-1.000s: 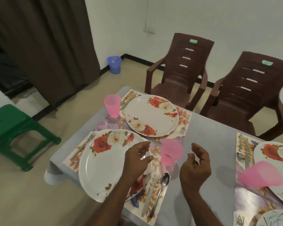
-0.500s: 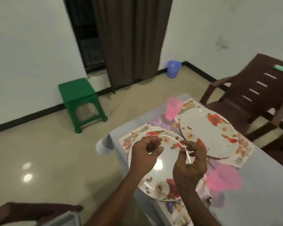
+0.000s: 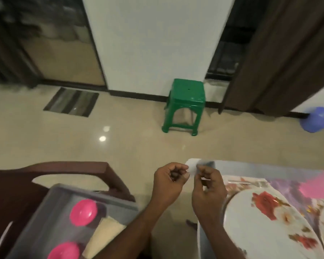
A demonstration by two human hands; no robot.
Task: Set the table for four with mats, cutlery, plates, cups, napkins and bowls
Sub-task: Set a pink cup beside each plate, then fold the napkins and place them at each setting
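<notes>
We hold both hands in front of us, near the corner of the table [image 3: 232, 166]. The left hand [image 3: 169, 184] and the right hand [image 3: 209, 189] each have the fingers curled in, and neither one grasps anything that we can see.

The move to come, we judge, is to fetch bowls or napkins. The grey tray [image 3: 51, 208] lies at about 8 o'clock from the left hand, on the brown chair [image 3: 67, 170]. In it are two pink bowls, one [image 3: 83, 212] farther from us and one [image 3: 64, 251] closer, and just beside them, at 3 o'clock, a pale stack that may be the napkins [image 3: 105, 232]. The tray's long axis runs from 7 to 1 o'clock. The left hand is the nearer one.

At 4 o'clock from the right hand is a flowered plate [image 3: 266, 227] on its mat [image 3: 288, 187], with a fork [image 3: 249, 182] beside it.

We can read no brand, label or writing; the picture is blurred.
</notes>
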